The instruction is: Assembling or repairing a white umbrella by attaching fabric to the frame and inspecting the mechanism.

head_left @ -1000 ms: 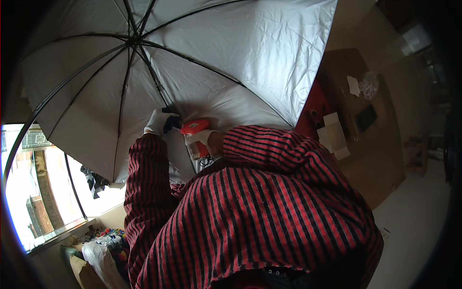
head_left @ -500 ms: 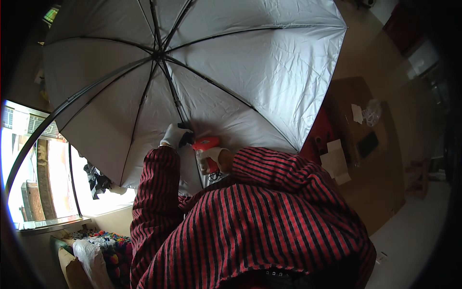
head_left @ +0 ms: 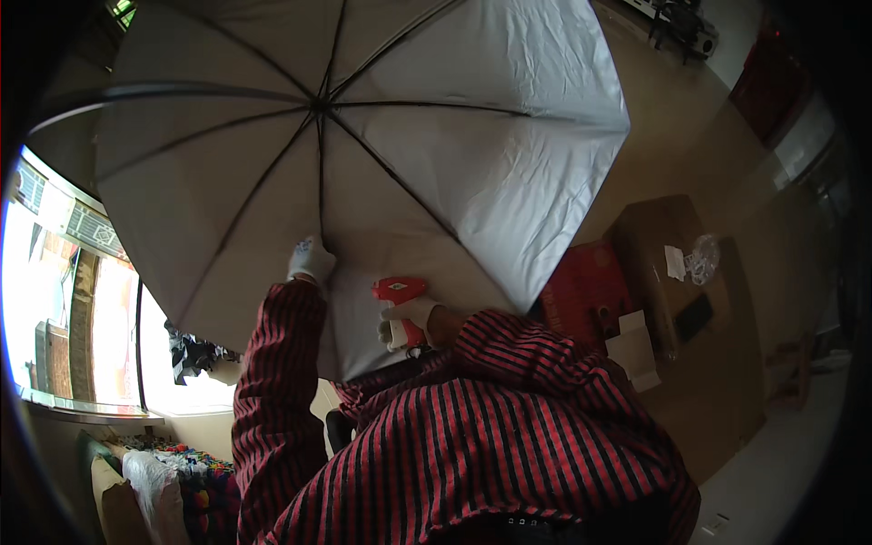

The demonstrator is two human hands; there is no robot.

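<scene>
An open umbrella with a silver-white inner side and black ribs fills the upper half of the view. My left hand, in a white glove, grips the umbrella's black shaft just below the ribs. My right hand, also gloved, holds a red tagging gun close to the umbrella's fabric, to the right of the shaft. Both forearms wear red and black striped sleeves.
A bright window is at the left, with a sill below it. Brown cardboard boxes and a red box stand at the right. A white bag and coloured items lie at the lower left.
The umbrella has swung up and to the right in the view. My left hand has slid up the shaft, and my right hand with the red gun followed toward the fabric.
</scene>
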